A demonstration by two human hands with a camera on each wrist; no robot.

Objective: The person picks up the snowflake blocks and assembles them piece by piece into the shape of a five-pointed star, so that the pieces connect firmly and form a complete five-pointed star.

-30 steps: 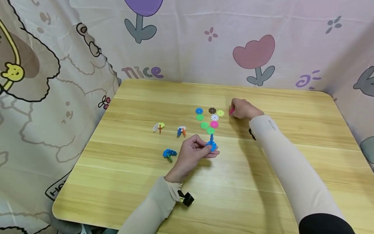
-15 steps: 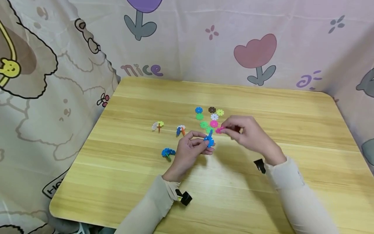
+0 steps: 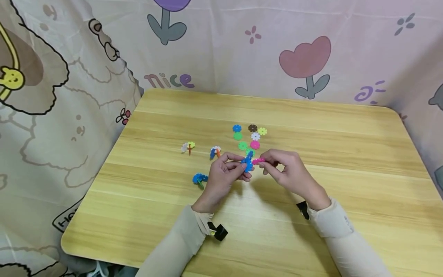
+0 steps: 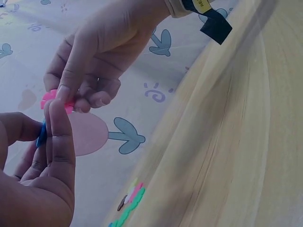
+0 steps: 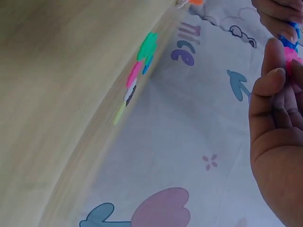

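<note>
your left hand [image 3: 225,173] pinched the blue cluster [image 3: 247,164] above the worktop [image 3: 346,154]; your right hand [image 3: 288,171], at its 3 o'clock, pinched the pink disc [image 3: 258,161]. misaligned slots could have jammed, popping it free.

Smooth matt wood-grain table [image 3: 346,161], glossy plastic flower discs [image 3: 255,144], soft printed cloth backdrop [image 3: 221,46].

We see loose flower discs [image 3: 249,137] lying mid-desk [image 3: 346,161]. Left of them stand three small assemblies [image 3: 200,161]. Behind the desk hangs a cartoon curtain [image 3: 301,57].
</note>
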